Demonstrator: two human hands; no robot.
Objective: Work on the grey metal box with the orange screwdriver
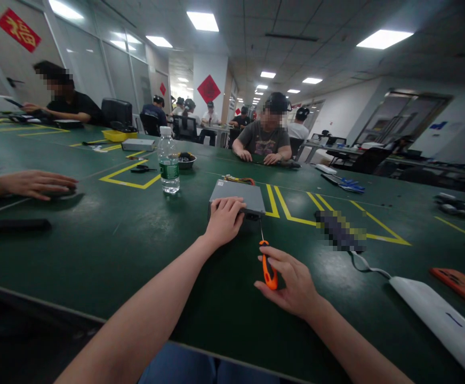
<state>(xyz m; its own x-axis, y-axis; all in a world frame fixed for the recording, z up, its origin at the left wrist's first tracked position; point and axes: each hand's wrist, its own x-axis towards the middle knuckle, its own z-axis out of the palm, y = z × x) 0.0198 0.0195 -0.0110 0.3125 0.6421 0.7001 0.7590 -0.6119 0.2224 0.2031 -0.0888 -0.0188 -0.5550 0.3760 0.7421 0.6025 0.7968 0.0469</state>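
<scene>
I am pressing my left hand (225,217), fingers flat, on the grey box (238,197) lying on the tabletop (96,240), while my right hand (290,282) is gripping the screwdriver (267,265), its tip at the box.

matt grey metal box (238,196); glossy orange plastic screwdriver handle (269,272); matt green table (108,234).

I see the metal box (238,196) on the table (108,234). Left of the box stands the water bottle (169,160). In front of the box lies the screwdriver (267,264), its tip touching it. Behind the box sits a person (266,140). Right of the box lies a white device (440,317).
</scene>
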